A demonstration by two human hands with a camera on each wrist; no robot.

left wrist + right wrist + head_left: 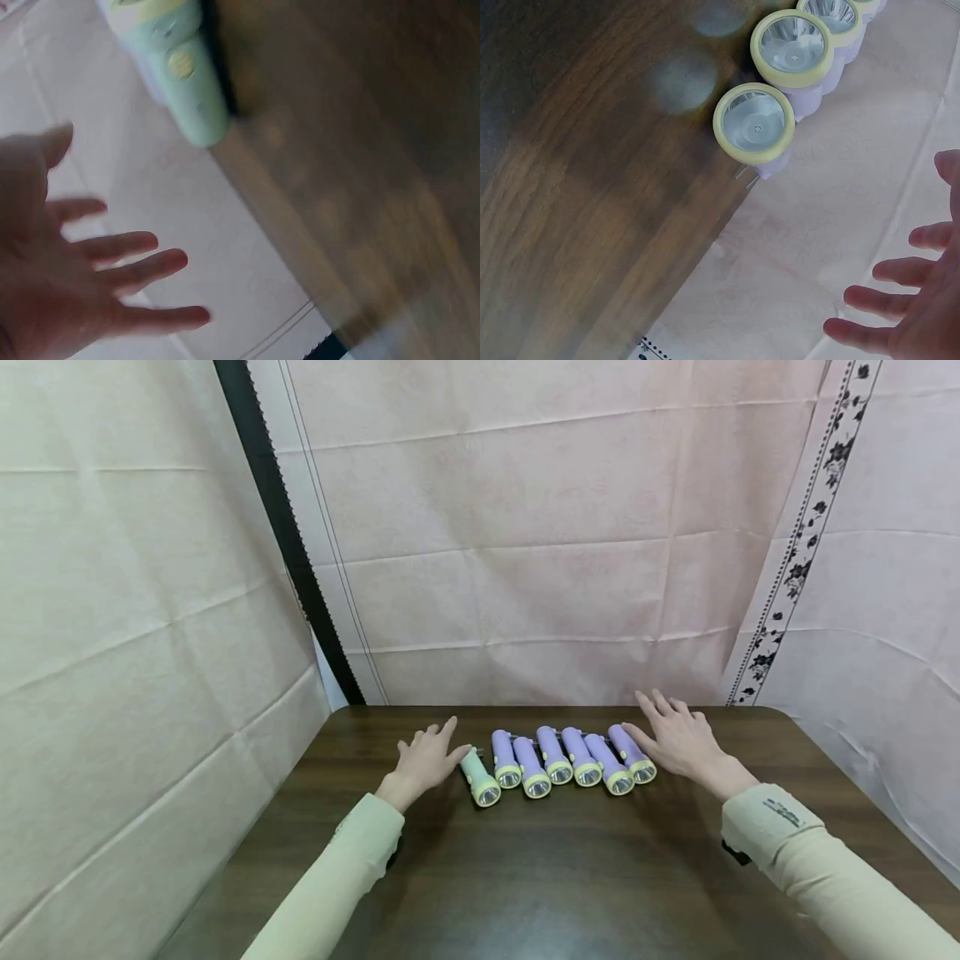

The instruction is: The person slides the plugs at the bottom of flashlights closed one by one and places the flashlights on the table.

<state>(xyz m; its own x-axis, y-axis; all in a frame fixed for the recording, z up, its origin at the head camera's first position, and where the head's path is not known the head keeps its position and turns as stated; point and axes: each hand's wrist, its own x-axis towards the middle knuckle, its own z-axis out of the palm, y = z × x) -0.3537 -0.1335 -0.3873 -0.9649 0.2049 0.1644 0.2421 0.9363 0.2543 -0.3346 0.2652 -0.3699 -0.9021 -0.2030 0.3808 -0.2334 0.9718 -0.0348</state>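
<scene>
Several small flashlights lie side by side in a row on the dark wooden table [480, 877], their lenses toward me. At the row's left end is a mint green flashlight [477, 777]; the others are purple with yellow-green rims, such as the rightmost purple flashlight [632, 753]. My left hand [423, 760] hovers just left of the green flashlight [191, 90], fingers spread, holding nothing. Beyond the right end of the row, my right hand [678, 739] is held with fingers spread and nothing in it. In the right wrist view a gap separates it from the nearest flashlight [754, 124].
Pale cloth sheets [525, 543] hang behind the table and at both sides. A black strip [288, 535] runs down the cloth at the left, and a floral border [798, 568] at the right. Thin metal prongs show by the end flashlight in the right wrist view.
</scene>
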